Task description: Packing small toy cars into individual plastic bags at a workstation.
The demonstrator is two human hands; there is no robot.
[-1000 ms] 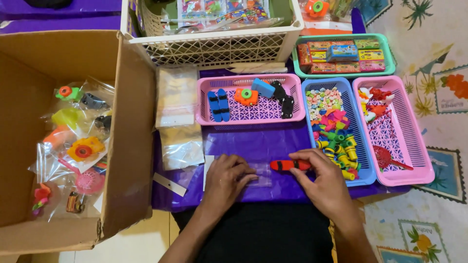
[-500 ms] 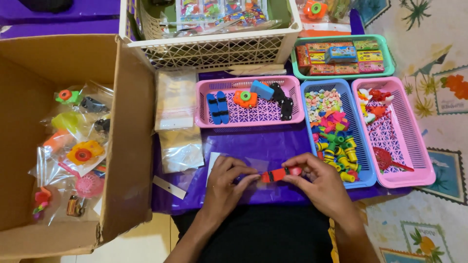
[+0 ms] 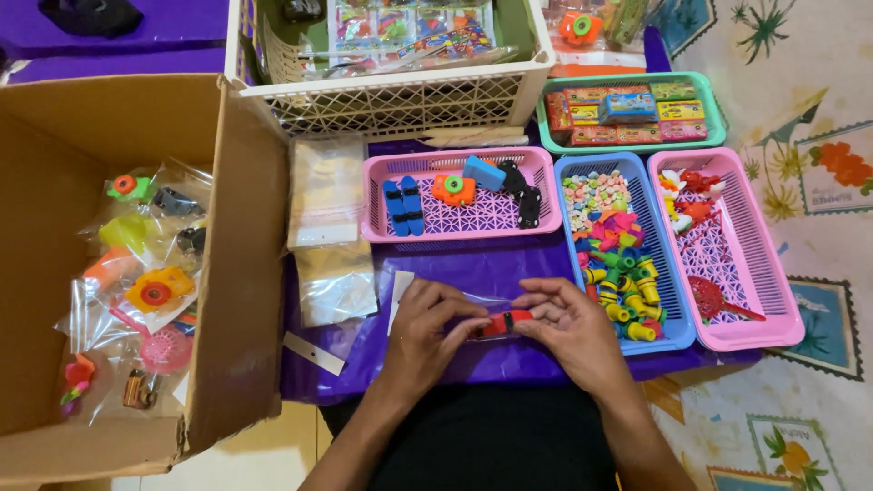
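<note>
Red toy piece sat low on the purple cloth, right in front of me, seemingly inside a clear little bag, pinched from both ends. My left hand curled on its left end, fingers closed; my right hand pinched the right end, thumb on top. Just beyond lay a pink basket with blue and black parts. Beside my right hand stood a blue basket of bright bits. Far left, a cardboard box held bagged toys.
</note>
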